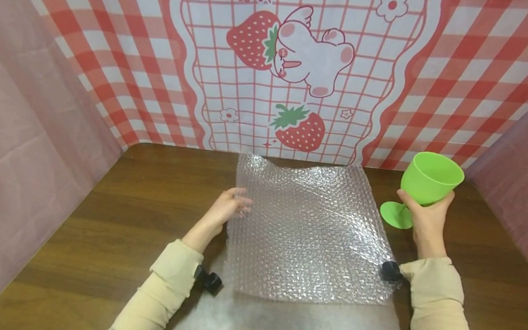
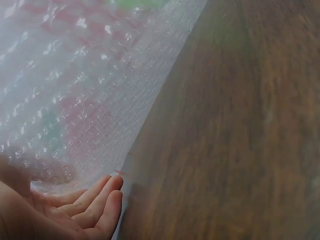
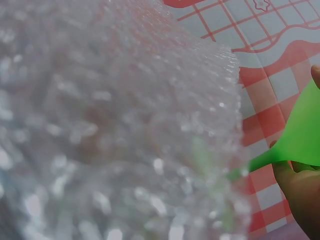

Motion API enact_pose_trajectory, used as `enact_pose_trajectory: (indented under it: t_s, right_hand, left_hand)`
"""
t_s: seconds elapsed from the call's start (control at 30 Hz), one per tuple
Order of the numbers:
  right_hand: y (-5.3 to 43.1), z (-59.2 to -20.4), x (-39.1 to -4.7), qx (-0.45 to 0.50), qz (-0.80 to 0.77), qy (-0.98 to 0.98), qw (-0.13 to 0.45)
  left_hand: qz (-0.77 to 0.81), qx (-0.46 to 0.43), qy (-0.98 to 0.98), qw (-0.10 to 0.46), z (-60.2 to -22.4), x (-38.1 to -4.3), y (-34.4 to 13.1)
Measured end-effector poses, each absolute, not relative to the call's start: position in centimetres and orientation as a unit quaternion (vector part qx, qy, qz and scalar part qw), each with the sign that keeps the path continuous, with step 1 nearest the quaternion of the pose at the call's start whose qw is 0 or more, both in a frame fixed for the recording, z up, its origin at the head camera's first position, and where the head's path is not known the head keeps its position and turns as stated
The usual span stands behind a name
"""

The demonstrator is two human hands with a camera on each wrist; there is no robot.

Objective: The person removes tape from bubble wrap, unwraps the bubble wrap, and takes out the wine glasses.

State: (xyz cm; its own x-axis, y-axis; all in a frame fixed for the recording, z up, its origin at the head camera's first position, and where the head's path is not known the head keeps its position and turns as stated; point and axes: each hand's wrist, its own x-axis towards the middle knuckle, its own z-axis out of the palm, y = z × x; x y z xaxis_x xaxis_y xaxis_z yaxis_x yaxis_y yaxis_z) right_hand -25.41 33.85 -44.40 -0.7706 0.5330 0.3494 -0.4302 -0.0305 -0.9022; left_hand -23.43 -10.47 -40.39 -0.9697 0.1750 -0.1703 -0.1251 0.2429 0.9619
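A clear sheet of bubble wrap (image 1: 305,229) spreads across the middle in the head view, its far edge wavy. At its left edge is my left hand (image 1: 226,211), fingers loosely extended, the fingertips seen through or against the plastic. In the left wrist view the left hand (image 2: 75,210) shows relaxed fingers beside the bubble wrap (image 2: 85,100), with no pinch on it visible. My right hand (image 1: 430,222) grips a bright green plastic goblet (image 1: 428,181) under its bowl, the goblet tilted and its foot toward the wrap. Bubble wrap (image 3: 115,125) covers much of the right wrist view, partly hiding the goblet's (image 3: 305,130) stem.
A greyish sheet (image 1: 289,325) lies on the brown wooden table (image 1: 79,244) under the near side of the wrap. Behind the table hangs a red checked cloth (image 1: 306,86) with strawberry prints. Pinkish curtains (image 1: 31,143) flank both sides.
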Motion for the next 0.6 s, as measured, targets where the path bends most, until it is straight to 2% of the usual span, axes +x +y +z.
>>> enact_pose_trajectory:
  t_s: [0.4,0.6]
  right_hand:
    - [33.4,-43.1,-24.9,-0.031,0.715,-0.608,0.344]
    - [35.0,-43.8,-25.9,0.001,0.704,-0.611,0.362]
  left_hand:
    - [0.629,0.007,0.768,0.122,-40.1,-23.5,-10.6]
    - [0.639,0.012,0.760,0.120,-39.9,-23.5,-10.9]
